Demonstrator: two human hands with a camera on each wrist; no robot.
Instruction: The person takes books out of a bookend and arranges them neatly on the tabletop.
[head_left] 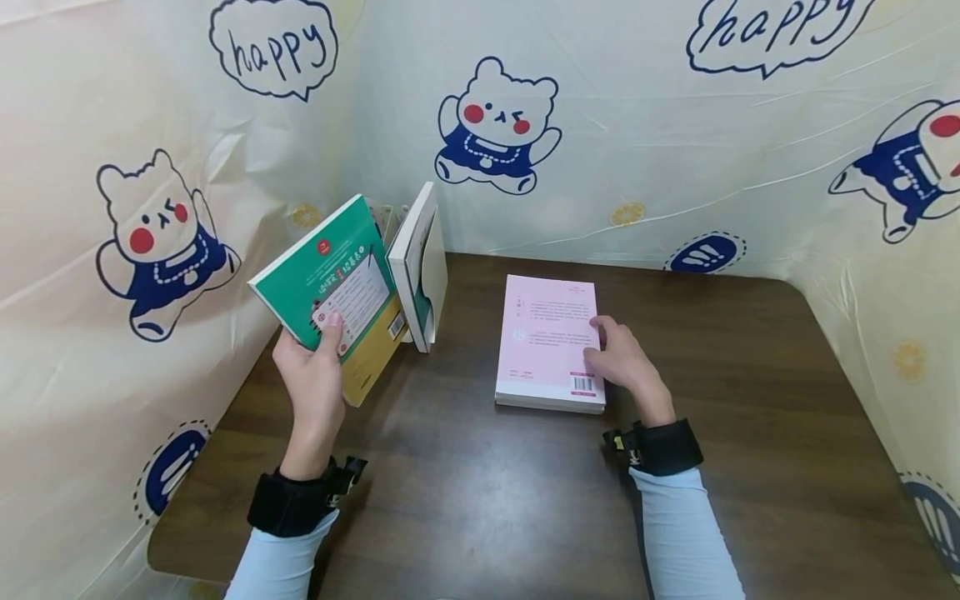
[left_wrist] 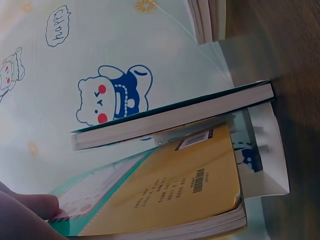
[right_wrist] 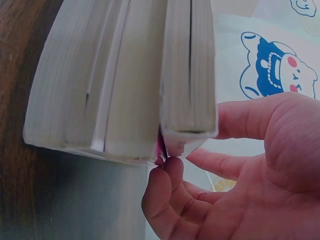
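My left hand (head_left: 313,375) grips a green-and-yellow paperback book (head_left: 367,350), thumb across the cover and fingers behind it. The book is tilted beside a white bookend (head_left: 437,279), at the left of the table. Against the bookend stands another book (left_wrist: 175,117), dark-covered with white page edges. My right hand (head_left: 628,367) is at the right edge of a stack topped by a pink book (head_left: 551,333). In the right wrist view, the thumb lies over the top book (right_wrist: 192,75) while fingertips reach the seam between it and the thicker books (right_wrist: 75,95) below.
The dark wooden table (head_left: 480,500) has a patterned sheet (head_left: 637,142) hanging behind it and along both sides. The bookend and standing book sit near the back left edge, left of the pink stack.
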